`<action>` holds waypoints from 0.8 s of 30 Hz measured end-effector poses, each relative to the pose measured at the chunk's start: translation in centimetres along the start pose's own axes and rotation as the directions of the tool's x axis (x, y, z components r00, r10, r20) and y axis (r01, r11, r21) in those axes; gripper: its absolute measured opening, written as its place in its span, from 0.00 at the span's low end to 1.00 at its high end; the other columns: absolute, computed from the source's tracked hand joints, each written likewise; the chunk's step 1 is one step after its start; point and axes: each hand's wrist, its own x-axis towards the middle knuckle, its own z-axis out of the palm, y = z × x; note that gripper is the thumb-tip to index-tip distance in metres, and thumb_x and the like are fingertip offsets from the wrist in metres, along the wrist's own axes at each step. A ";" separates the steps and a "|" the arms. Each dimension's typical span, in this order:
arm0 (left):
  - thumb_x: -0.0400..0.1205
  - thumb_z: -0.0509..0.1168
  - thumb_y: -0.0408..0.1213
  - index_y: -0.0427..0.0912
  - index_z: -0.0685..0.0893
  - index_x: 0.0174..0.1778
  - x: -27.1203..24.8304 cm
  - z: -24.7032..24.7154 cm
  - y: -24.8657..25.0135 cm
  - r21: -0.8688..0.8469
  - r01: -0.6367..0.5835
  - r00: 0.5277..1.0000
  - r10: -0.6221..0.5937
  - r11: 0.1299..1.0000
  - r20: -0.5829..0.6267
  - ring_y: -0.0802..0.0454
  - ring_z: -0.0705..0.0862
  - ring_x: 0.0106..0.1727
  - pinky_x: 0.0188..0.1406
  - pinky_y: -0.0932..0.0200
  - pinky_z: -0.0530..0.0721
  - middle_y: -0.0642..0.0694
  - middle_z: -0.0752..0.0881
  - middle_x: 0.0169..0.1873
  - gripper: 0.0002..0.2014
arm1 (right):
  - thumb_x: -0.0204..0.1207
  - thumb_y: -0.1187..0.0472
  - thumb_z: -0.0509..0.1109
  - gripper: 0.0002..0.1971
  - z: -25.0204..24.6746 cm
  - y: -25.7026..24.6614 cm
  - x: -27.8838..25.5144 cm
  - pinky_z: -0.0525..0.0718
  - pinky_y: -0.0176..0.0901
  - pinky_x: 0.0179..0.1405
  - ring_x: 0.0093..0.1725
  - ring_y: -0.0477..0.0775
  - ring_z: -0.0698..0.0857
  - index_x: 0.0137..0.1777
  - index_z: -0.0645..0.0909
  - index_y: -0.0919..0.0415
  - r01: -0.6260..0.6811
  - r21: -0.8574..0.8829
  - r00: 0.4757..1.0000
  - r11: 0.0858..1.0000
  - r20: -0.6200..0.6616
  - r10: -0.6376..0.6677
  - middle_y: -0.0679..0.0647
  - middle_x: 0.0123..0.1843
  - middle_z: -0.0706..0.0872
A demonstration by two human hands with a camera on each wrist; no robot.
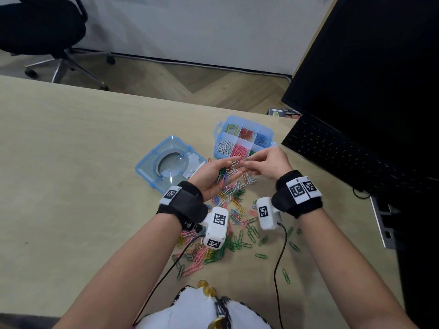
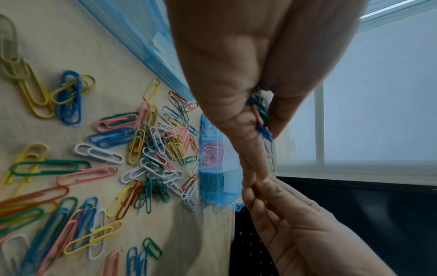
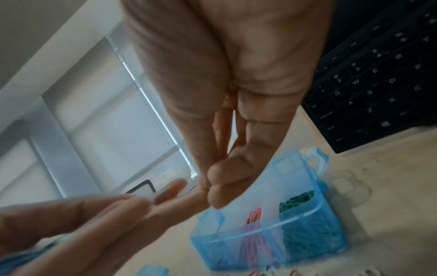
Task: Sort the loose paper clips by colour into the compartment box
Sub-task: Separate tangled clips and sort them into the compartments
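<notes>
My left hand (image 1: 228, 172) is palm up above the table and holds a bunch of paper clips (image 1: 225, 173), white, green and pink. In the left wrist view its thumb presses green, blue and pink clips (image 2: 260, 115) against the fingers. My right hand (image 1: 248, 163) pinches at the left fingertips, where a white clip sticks up; what sits between its fingers is hidden. The blue compartment box (image 1: 219, 129) stands open just behind both hands, with yellow, red, blue, white, pink and green clips in separate compartments. Loose mixed clips (image 1: 235, 233) lie under my wrists.
The box lid (image 1: 152, 167) lies on the table left of the box. A black keyboard (image 1: 344, 150) and a monitor (image 1: 368, 55) stand at the right. An office chair (image 1: 40, 27) is beyond the table's far edge. Two wrist-camera cables run toward my body.
</notes>
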 end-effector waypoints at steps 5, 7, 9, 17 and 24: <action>0.87 0.53 0.28 0.26 0.74 0.71 0.3 -0.1 0.2 -0.056 0.018 1.000 -0.017 0.998 0.010 0.37 0.83 0.65 0.49 0.57 0.88 0.28 0.80 0.66 0.17 | 0.72 0.62 0.77 0.12 -1.5 -0.1 1.7 0.85 0.33 0.44 0.35 0.46 0.88 0.53 0.88 0.67 -0.061 -0.236 0.975 0.970 -0.222 0.007 0.59 0.41 0.90; 0.86 0.54 0.28 0.25 0.75 0.70 0.3 -0.3 0.2 -0.096 0.034 0.999 -0.032 0.995 0.022 0.35 0.83 0.64 0.48 0.55 0.88 0.27 0.81 0.65 0.17 | 0.72 0.57 0.77 0.19 -1.8 -0.4 1.3 0.81 0.40 0.60 0.54 0.51 0.87 0.61 0.86 0.62 -0.019 -0.410 0.979 0.912 -0.193 -0.067 0.58 0.56 0.89; 0.86 0.54 0.28 0.24 0.77 0.67 0.2 -0.3 0.2 -0.132 0.050 0.998 -0.045 0.990 0.044 0.34 0.85 0.61 0.48 0.53 0.89 0.27 0.82 0.63 0.17 | 0.73 0.54 0.77 0.18 -1.6 -1.3 -0.1 0.80 0.40 0.60 0.56 0.50 0.85 0.62 0.86 0.57 0.114 -0.394 0.974 0.912 -0.137 -0.181 0.54 0.58 0.88; 0.86 0.54 0.35 0.32 0.79 0.52 1.1 -1.1 -0.2 -0.032 0.068 0.997 -0.069 0.997 -0.039 0.48 0.85 0.28 0.22 0.60 0.86 0.39 0.82 0.39 0.12 | 0.67 0.55 0.81 0.21 0.8 -1.6 -3.9 0.83 0.42 0.60 0.57 0.47 0.82 0.60 0.87 0.57 0.480 -0.390 0.877 0.786 0.234 -0.419 0.50 0.57 0.85; 0.86 0.53 0.35 0.31 0.79 0.55 0.9 -1.2 -0.3 -0.029 0.089 0.996 -0.090 0.996 -0.017 0.47 0.86 0.32 0.25 0.58 0.88 0.37 0.80 0.47 0.13 | 0.65 0.65 0.82 0.14 1.6 -1.9 -4.5 0.84 0.40 0.58 0.52 0.48 0.86 0.52 0.90 0.64 0.453 -0.306 0.891 0.837 0.163 -0.423 0.55 0.50 0.87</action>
